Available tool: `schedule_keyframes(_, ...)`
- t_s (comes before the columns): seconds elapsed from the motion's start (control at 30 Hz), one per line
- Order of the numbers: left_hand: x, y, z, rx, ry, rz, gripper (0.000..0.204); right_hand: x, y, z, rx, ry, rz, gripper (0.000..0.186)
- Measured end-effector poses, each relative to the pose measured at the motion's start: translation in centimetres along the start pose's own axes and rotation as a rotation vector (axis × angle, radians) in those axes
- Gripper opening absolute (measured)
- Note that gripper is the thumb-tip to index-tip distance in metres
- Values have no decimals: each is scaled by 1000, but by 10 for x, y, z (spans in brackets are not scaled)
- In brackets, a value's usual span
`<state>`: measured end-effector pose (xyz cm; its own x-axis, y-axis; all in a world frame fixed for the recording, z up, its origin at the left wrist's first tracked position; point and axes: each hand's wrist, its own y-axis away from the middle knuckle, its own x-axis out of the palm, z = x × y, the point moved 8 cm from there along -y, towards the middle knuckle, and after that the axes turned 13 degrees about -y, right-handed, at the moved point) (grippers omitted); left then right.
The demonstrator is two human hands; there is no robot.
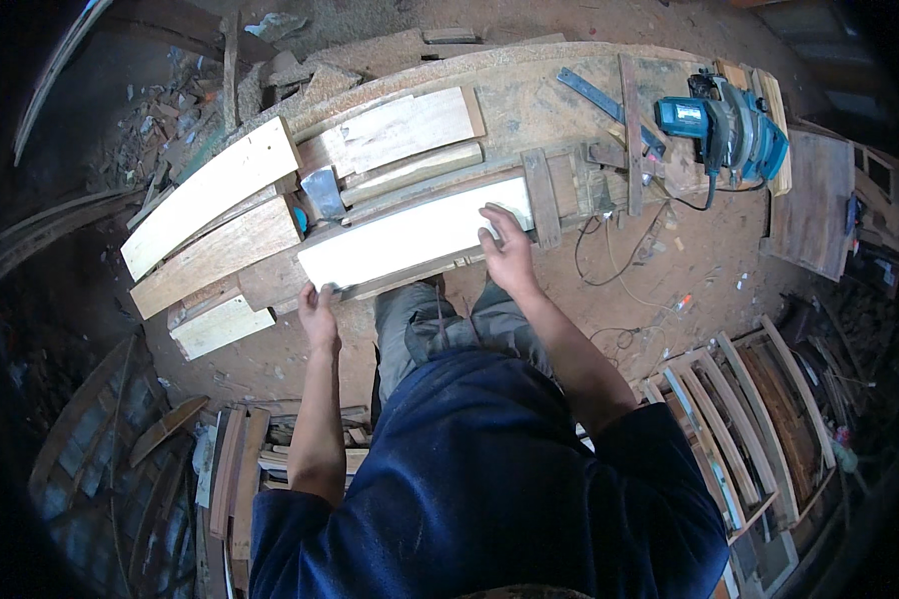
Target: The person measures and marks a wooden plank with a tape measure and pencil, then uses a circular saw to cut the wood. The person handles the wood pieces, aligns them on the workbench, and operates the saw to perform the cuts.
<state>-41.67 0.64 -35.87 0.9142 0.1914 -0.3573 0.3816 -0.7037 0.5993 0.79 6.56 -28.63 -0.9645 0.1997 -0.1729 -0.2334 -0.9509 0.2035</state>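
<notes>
1. The bright pale board [420, 234] is positioned along the near side of the workbench [529, 98].
2. Its near left corner is touched by the left hand [318, 317], its right end by the right hand [510, 258]; whether it is gripped or merely steadied cannot be told, its surface being overexposed.
3. Tipping over the near edge could be caused by uneven support beneath.
4. Cut fingers could be caused by a careless reach toward the metal blade [322, 192].
5. Counted: hands, two; bright pale board, one; metal blade, one; circular saw [731, 130], one.
</notes>
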Motion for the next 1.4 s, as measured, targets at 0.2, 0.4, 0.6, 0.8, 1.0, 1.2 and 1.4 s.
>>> schedule_keyframes(0.2,68,24,-51,334,-672,85,109,-41,-11,40,-213,266,-224,30)
schedule_keyframes(0.4,90,36,-62,356,-934,-60,135,-145,-37,-28,-6,449,-398,38)
schedule_keyframes(0.6,120,36,-80,396,-825,-116,137,-146,-58,-40,-31,405,-313,47)
schedule_keyframes(0.8,124,41,-84,474,-774,-94,136,-154,-66,-59,13,37,-278,44)
schedule_keyframes(1.0,131,38,-88,525,-788,-145,137,-158,-77,-51,28,41,-212,49)
schedule_keyframes(1.2,128,32,-75,481,-776,-132,140,-176,-84,-78,327,-37,-174,46)
schedule_keyframes(1.4,131,32,-78,672,-878,-148,145,-181,-96,-77,391,104,-112,51)
